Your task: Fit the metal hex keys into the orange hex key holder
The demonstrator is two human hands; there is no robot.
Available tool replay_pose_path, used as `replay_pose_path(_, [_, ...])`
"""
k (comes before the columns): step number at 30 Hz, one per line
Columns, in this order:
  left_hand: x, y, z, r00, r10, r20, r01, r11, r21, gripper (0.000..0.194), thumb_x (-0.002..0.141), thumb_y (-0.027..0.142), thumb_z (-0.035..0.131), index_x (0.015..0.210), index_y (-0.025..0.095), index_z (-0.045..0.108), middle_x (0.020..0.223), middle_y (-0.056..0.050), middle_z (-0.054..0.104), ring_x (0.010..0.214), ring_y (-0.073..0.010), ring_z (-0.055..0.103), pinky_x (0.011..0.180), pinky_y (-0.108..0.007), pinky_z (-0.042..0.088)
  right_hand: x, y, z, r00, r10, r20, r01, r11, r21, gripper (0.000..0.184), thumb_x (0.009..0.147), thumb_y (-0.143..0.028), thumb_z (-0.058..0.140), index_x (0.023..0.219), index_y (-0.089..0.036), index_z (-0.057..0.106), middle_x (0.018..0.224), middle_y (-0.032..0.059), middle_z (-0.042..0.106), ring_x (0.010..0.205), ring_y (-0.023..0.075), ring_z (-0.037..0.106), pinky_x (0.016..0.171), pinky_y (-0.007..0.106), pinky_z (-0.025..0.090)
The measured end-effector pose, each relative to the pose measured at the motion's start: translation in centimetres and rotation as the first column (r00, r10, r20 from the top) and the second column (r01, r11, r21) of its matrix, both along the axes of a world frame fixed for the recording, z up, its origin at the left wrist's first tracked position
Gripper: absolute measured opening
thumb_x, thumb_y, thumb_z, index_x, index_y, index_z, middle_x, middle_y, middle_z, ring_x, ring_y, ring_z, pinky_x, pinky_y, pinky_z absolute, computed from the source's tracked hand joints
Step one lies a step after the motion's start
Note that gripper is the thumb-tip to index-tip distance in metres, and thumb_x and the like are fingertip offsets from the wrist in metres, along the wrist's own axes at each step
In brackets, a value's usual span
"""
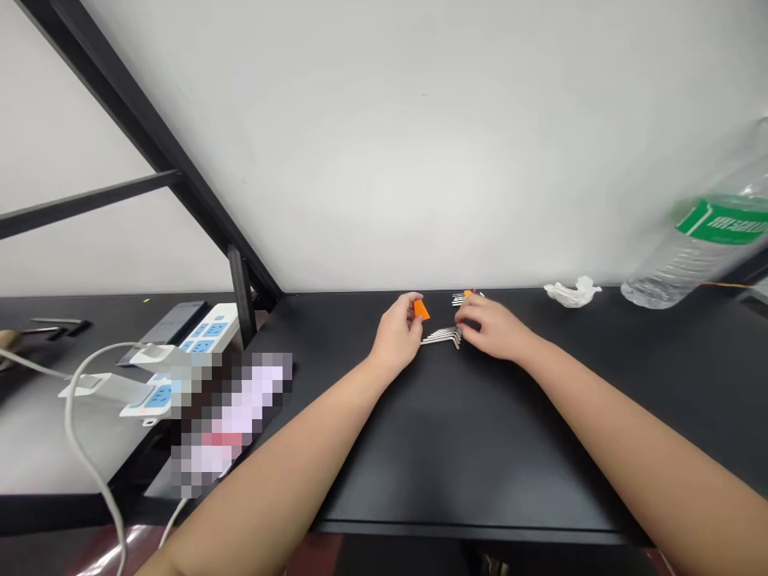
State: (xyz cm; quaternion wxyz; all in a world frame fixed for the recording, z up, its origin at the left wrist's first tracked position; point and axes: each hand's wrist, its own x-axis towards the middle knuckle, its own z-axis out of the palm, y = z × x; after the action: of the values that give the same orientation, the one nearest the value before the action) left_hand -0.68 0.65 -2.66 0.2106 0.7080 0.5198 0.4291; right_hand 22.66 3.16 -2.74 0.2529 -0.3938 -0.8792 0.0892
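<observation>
1. The L-shaped hex keys (442, 336) lie fanned on the black tabletop (468, 448), between my hands.
2. Left of the keys, my left hand (397, 332) pinches an orange piece (422, 310).
3. My right hand (489, 326) curls at their bent ends; I cannot tell whether it pinches any.
4. Beyond them, near the wall edge, are short metal rods (458, 300) and another orange bit (468, 294), partly hidden.
5. Towards me, a broad tabletop stretch reaches the front edge; well right stand crumpled tissue (573, 293) and a bottle (690, 248).
</observation>
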Motion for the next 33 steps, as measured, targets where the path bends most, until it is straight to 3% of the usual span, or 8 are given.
replay_pose_path(3, [-0.2, 0.2, -0.3, 1.0, 0.008, 0.004, -0.008, 1.0, 0.004, 0.04, 0.085, 0.006, 0.053, 0.122, 0.02, 0.056, 0.098, -0.005, 0.069, 0.084, -0.0161, 0.065, 0.077, -0.029, 0.054, -1.0, -1.2, 0.5, 0.991, 0.13, 0.034, -0.127, 0.989, -0.069, 0.013, 0.088, -0.018, 0.059, 0.092, -0.022, 0.071, 0.1, 0.0061, 0.064, 0.087, 0.0191, 0.061, 0.081, 0.033, 0.049])
replay_pose_path(8, [0.0, 0.2, -0.4, 1.0, -0.003, 0.003, 0.003, 1.0, 0.009, 0.039, 0.084, 0.004, 0.053, 0.119, 0.021, 0.057, 0.099, -0.004, 0.069, 0.083, -0.0157, 0.065, 0.078, -0.029, 0.054, -2.2, -2.0, 1.2, 0.972, 0.047, 0.231, -0.035, 0.998, -0.055, 0.01, 0.089, -0.018, 0.058, 0.086, -0.019, 0.068, 0.092, 0.0065, 0.062, 0.086, 0.0205, 0.059, 0.082, 0.036, 0.045])
replay_pose_path(12, [0.0, 0.2, -0.4, 1.0, -0.001, 0.02, 0.001, 1.0, 0.005, 0.039, 0.084, 0.003, 0.053, 0.118, 0.023, 0.057, 0.099, -0.004, 0.07, 0.085, -0.0165, 0.066, 0.079, -0.03, 0.054, -2.7, -2.7, 1.6, 0.957, -0.031, 0.289, 0.054, 0.996, -0.072, 0.006, 0.079, -0.012, 0.06, 0.077, -0.018, 0.06, 0.092, 0.0075, 0.059, 0.078, 0.0181, 0.056, 0.071, 0.031, 0.043])
replay_pose_path(18, [-0.4, 0.5, -0.7, 0.998, 0.004, 0.056, -0.005, 1.0, 0.016, 0.037, 0.087, 0.005, 0.053, 0.118, 0.025, 0.054, 0.1, -0.003, 0.07, 0.089, -0.0179, 0.068, 0.082, -0.032, 0.052, -1.9, -2.4, 1.2, 0.996, 0.052, 0.067, -0.041, 0.987, -0.152, 0.01, 0.082, -0.01, 0.057, 0.082, -0.02, 0.056, 0.085, 0.0023, 0.059, 0.07, 0.0144, 0.053, 0.064, 0.027, 0.042])
replay_pose_path(24, [-0.1, 0.3, -0.5, 0.988, -0.035, 0.152, 0.038, 0.999, -0.016, 0.031, 0.09, 0.008, 0.052, 0.117, 0.024, 0.052, 0.095, -0.002, 0.07, 0.086, -0.0164, 0.069, 0.078, -0.03, 0.051, -0.8, -0.6, 0.6, 0.957, -0.08, -0.28, 0.058, 0.995, -0.085, 0.01, 0.09, -0.017, 0.057, 0.089, -0.021, 0.066, 0.085, 0.0026, 0.062, 0.074, 0.0166, 0.058, 0.072, 0.031, 0.046])
replay_pose_path(29, [0.0, 0.4, -0.5, 0.977, -0.03, 0.213, 0.037, 0.999, -0.025, 0.03, 0.09, 0.009, 0.055, 0.116, 0.024, 0.054, 0.098, -0.003, 0.072, 0.087, -0.0168, 0.07, 0.078, -0.03, 0.052, -0.5, -0.3, 0.5, 0.93, -0.071, -0.362, 0.048, 0.996, -0.07, 0.012, 0.092, -0.023, 0.059, 0.091, -0.023, 0.071, 0.09, 0.0041, 0.065, 0.076, 0.0182, 0.06, 0.072, 0.033, 0.049])
replay_pose_path(33, [0.0, 0.3, -0.1, 0.966, -0.048, 0.255, 0.06, 0.997, -0.039, 0.025, 0.09, 0.011, 0.057, 0.112, 0.023, 0.057, 0.096, -0.004, 0.073, 0.088, -0.0176, 0.071, 0.08, -0.031, 0.053, -0.6, -0.5, 0.6, 0.943, -0.014, -0.331, 0.006, 1.0, -0.026, 0.015, 0.093, -0.023, 0.057, 0.093, -0.023, 0.072, 0.091, 0.0057, 0.066, 0.081, 0.0197, 0.063, 0.076, 0.035, 0.051])
